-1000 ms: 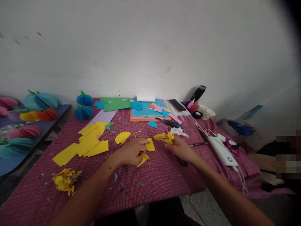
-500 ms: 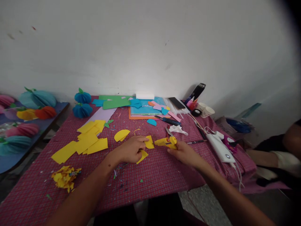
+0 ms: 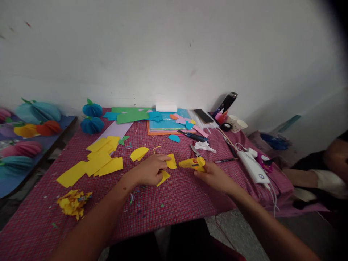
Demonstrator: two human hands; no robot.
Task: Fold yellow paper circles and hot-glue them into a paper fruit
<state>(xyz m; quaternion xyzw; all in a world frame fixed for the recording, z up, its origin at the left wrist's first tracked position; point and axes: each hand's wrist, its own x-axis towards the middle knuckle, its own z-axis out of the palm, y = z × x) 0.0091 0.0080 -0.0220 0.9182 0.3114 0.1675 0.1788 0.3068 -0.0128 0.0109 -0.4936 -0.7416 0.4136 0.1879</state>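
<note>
Glue gun [image 3: 192,164] held in your right fingers [image 3: 200,175]: aim nozzle [image 3: 180,164] clear of left fingers [image 3: 163,158] touching card [image 3: 172,163], pinch unclear.

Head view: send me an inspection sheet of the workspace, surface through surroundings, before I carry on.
Surface: red checked cloth, strewn with small scraps.
Things in use: yellow glue gun, its tip by a yellow paper piece; contact unclear.
Clutter: crumpled yellow paper at near left; scissors, white tissue and phone farther back.
Hands: left hand has a finger on the yellow paper piece; right hand grips the yellow glue gun.
Cables: white cables at right, by a white device.
Surroundings: paper pumpkins on a blue table at left; part of another person at right; white wall behind.
</note>
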